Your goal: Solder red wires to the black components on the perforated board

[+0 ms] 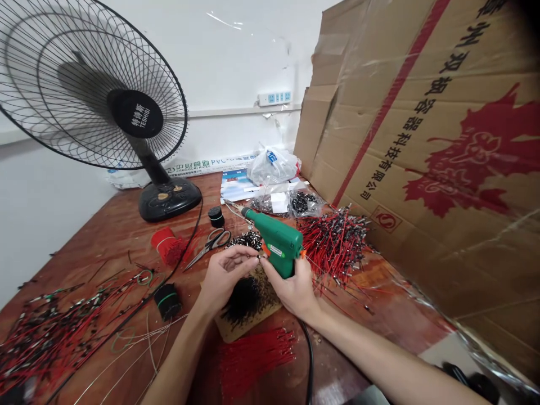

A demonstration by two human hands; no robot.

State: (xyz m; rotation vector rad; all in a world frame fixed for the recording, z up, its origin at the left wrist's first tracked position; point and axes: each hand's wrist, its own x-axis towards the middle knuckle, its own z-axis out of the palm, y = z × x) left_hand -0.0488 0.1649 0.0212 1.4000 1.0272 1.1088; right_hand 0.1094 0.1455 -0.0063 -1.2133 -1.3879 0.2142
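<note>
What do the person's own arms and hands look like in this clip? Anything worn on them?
The left forearm and right forearm are bare, with no sleeve in view. The left hand and right hand wear no gloves, and neither wrist shows a watch or bracelet. No rings show, though some fingers are partly hidden.

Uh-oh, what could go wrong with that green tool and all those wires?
If the green soldering gun in the right hand is hot, its metal tip could melt the nearby plastic bag or burn the left hand. The black cord beside the right arm might snag and yank the gun. The piled red wires could tangle around it too.
</note>
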